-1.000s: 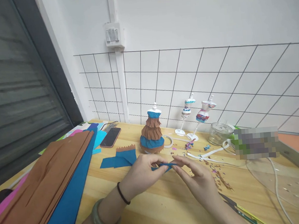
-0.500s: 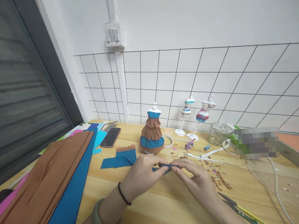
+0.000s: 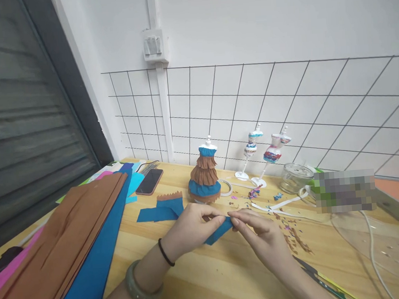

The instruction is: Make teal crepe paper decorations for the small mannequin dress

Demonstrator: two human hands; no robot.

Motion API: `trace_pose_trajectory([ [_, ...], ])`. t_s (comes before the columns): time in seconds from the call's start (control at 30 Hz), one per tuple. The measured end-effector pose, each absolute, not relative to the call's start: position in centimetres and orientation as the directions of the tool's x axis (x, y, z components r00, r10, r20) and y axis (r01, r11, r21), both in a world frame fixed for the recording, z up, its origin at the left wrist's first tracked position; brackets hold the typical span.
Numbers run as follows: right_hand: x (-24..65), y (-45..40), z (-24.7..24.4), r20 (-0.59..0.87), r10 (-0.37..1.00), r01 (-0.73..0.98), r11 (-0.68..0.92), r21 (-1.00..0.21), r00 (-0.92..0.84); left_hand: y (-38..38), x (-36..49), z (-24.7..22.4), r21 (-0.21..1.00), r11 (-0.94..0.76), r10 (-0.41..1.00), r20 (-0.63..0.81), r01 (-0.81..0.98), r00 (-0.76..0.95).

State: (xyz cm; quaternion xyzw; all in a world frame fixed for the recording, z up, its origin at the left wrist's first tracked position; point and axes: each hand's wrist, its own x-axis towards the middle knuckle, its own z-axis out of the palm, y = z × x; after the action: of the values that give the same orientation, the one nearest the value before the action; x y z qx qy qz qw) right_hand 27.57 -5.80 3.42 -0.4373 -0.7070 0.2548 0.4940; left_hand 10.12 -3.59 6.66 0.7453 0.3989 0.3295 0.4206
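Note:
A small strip of blue crepe paper (image 3: 220,231) is pinched along its upper edge between my two hands. My left hand (image 3: 196,225) closes thumb and forefinger on it; my right hand (image 3: 259,234) grips the right end with its fingertips. Just behind them stands a miniature dress form (image 3: 204,172) wearing a layered blue and brown paper dress. To the left lie cut blue paper pieces (image 3: 156,213), one with a jagged brown edge. My left fingers hide part of the strip.
Folded brown paper (image 3: 64,238) covers blue paper (image 3: 92,273) on the left, near a phone (image 3: 149,181). Two smaller dress forms (image 3: 272,149), a tape roll (image 3: 226,187), a clear container (image 3: 295,177) and paper scraps (image 3: 296,239) are at the right. Scissors (image 3: 325,282) lie by my right forearm.
The blue strip has tilted, so more of its flat face hangs below my fingers. Both hands keep their pinch on it. The view has shifted slightly.

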Motion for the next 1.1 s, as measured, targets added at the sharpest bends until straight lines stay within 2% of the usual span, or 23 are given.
trace_pose_trajectory([
  [0.13,27.5,-5.7,2.8,0.349,0.934,0.246,0.357,-0.901,-0.077,-3.6,10.5,6.2,0.951,-0.243,0.883,0.135,0.193,0.449],
  [0.27,26.8,-6.2,3.3,0.229,0.966,0.131,0.244,-0.961,-0.117,-4.3,10.2,6.3,0.984,-0.14,0.902,0.08,0.113,0.425],
  [0.47,24.9,-7.4,3.3,0.112,0.957,0.075,0.137,-0.988,-0.266,-7.5,6.3,4.6,0.999,-0.01,0.976,-0.001,0.049,0.217],
  [0.63,23.1,-7.7,-1.0,0.093,0.95,0.189,0.154,-0.97,-0.299,-11.6,2.4,-1.0,0.981,0.143,0.986,-0.153,-0.131,-0.07],
  [0.77,22.8,-8.1,-3.0,0.123,0.931,0.253,0.218,-0.943,-0.344,-13.5,1.5,-2.8,0.928,0.07,0.97,-0.149,-0.366,-0.191],
  [1.1,23.2,-8.2,-3.4,0.156,0.914,0.325,0.287,-0.901,-0.375,-13.8,1.1,-2.6,0.827,0.034,0.97,-0.163,-0.561,-0.182],
])
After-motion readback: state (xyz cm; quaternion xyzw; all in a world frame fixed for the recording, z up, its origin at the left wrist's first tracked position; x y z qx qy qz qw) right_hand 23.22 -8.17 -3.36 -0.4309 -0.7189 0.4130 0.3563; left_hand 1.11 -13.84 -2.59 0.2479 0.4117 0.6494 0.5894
